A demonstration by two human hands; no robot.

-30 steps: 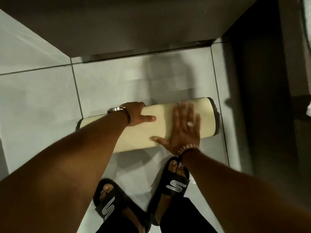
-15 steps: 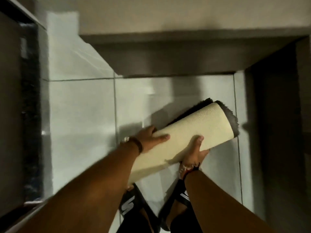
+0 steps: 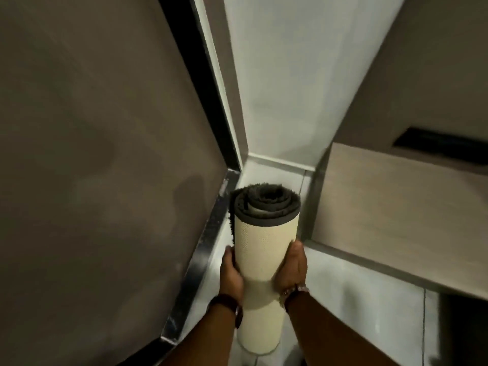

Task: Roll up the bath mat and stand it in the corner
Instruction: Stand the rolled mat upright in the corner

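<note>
Both hands, left hand (image 3: 231, 273) and right hand (image 3: 291, 268), wrap fingers around the upright mat (image 3: 265, 249); released off-balance, it may topple or unroll short of the corner (image 3: 247, 165) at twelve o'clock.

The rolled bath mat (image 3: 266, 249) stands on end between the two hands, the left hand (image 3: 232, 273) on its left side and the right hand (image 3: 291, 268) on its right. Left of the left hand rises a wall (image 3: 105, 154), with a metal strip (image 3: 203, 260) along its foot. Right of the right hand stands a cabinet (image 3: 396, 207). Beyond the hands lies the corner (image 3: 247, 165).
</note>
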